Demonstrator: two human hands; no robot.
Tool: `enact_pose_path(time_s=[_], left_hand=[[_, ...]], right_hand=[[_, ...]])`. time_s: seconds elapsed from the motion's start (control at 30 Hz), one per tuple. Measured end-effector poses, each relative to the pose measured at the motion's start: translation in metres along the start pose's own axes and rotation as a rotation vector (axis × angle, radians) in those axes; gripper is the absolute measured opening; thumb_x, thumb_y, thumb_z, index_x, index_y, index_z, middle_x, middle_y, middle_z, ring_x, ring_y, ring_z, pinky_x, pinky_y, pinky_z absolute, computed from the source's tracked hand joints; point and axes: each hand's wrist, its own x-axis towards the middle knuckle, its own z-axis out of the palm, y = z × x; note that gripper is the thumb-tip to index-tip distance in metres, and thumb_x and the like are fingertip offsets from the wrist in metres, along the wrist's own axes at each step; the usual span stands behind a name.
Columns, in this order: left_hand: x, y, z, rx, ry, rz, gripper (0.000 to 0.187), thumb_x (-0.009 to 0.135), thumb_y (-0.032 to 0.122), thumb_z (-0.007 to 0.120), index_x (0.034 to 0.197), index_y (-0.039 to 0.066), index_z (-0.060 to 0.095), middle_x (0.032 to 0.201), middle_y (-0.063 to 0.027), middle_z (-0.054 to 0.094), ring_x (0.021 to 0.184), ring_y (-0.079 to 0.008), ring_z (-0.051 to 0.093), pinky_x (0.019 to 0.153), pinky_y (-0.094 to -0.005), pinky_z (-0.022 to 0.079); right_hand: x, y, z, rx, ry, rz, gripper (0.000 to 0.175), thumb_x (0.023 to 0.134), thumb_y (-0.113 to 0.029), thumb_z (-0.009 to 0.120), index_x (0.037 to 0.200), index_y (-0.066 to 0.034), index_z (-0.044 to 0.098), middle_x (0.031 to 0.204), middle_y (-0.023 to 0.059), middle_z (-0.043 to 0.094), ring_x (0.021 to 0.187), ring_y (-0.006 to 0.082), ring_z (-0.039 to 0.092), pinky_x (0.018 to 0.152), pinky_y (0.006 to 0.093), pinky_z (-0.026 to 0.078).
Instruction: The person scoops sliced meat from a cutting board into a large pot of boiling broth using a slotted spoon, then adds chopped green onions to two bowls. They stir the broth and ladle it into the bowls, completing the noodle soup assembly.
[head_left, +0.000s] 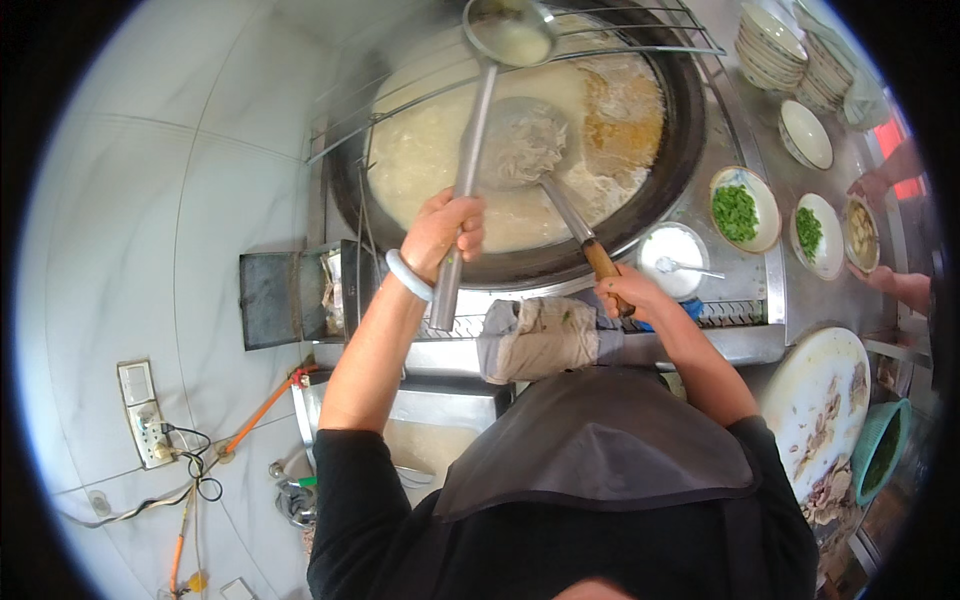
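My left hand (444, 232) grips the metal handle of a long ladle (510, 41). Its bowl holds some pale broth and is at the wire rack over the far side of a large round wok (679, 150). My right hand (626, 291) is closed around the wooden grip of a skimmer (501, 124). Sliced meat (532, 146) lies in the skimmer, low over the cloudy broth (416, 161) or partly in it; steam hides which. Yellowish fat and foam (622, 112) float at the broth's right side.
A metal rack (630, 51) spans the wok. To the right are a tub of white powder with a spoon (671, 259), bowls with chopped greens (735, 214) and stacked bowls (769, 45). Another person's hands (874, 187) hold a filled bowl (861, 234). A folded cloth (544, 337) lies on the front edge.
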Motion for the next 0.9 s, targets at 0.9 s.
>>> enact_pose_path(time_s=[0.9], left_hand=[[0.229, -0.029, -0.206, -0.252, 0.211, 0.008, 0.025, 0.088, 0.022, 0.056, 0.095, -0.001, 0.047, 0.066, -0.0078, 0.051, 0.052, -0.0162, 0.051, 0.046, -0.0268, 0.046]], right_hand=[[-0.004, -0.015, 0.046, -0.003, 0.104, 0.251, 0.033, 0.073, 0.001, 0.059, 0.101, -0.0061, 0.043, 0.059, 0.002, 0.041, 0.044, 0.0133, 0.041, 0.042, 0.0269, 0.034]])
